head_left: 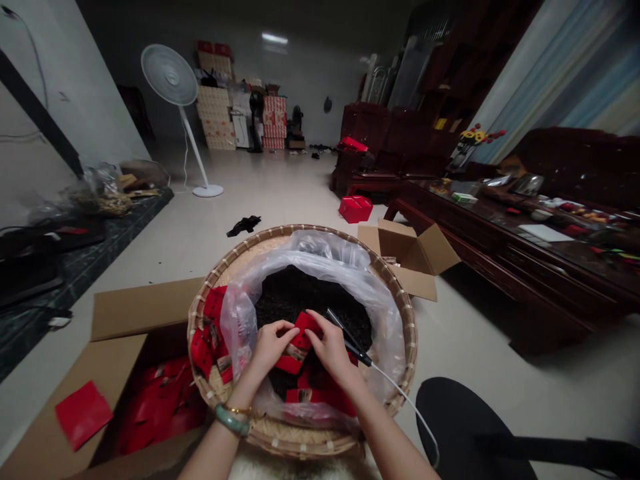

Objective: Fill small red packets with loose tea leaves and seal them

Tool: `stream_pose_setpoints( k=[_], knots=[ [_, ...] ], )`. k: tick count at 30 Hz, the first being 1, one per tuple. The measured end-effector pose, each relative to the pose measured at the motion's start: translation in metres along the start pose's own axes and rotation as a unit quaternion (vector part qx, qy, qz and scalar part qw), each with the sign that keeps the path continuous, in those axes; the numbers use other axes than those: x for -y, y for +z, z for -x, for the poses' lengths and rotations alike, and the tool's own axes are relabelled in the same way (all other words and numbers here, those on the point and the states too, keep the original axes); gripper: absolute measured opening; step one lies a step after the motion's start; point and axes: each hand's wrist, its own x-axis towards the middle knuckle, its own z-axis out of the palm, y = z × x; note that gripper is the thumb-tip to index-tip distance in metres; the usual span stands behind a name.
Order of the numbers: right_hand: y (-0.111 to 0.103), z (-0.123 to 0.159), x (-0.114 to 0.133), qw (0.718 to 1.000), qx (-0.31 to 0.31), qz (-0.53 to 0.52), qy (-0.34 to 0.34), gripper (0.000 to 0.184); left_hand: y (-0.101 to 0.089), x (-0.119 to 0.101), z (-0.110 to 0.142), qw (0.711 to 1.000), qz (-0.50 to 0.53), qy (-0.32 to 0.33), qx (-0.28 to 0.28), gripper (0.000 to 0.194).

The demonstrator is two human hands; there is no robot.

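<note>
Red packet (306, 325) pinched by L hand (270, 347) and R hand (330, 347) over black tea (300, 293), plastic bag (320, 257) lining basket (411, 333) to keep tea off weave; corded tool (345, 333) against R hand, grip unclear; more packets (160, 407) held in carton (140, 310) alongside.

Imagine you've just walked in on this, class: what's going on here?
A person's left hand and right hand hold a small red packet above a round woven tray. The tray holds a clear plastic bag of dark loose leaves. A black tool with a white cord sits by the right hand. More red packets lie on the tray's left side, and others fill an open cardboard box beside it.
</note>
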Motion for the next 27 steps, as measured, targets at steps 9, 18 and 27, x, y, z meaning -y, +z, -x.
stream_pose_setpoints(
  k=[9,18,27],
  knots=[
    [0.015,0.012,0.005,0.976,-0.036,0.158,-0.148,0.05,0.008,-0.012,0.015,0.996,0.048,-0.017,-0.068,0.024],
    [0.009,0.007,0.006,0.962,-0.037,0.206,-0.177,0.053,0.009,-0.015,0.006,0.993,0.088,-0.021,-0.077,0.026],
    [-0.002,-0.03,0.011,0.971,-0.087,0.176,-0.136,0.026,0.004,-0.028,-0.015,0.999,0.019,0.008,-0.05,0.024]
  ],
)
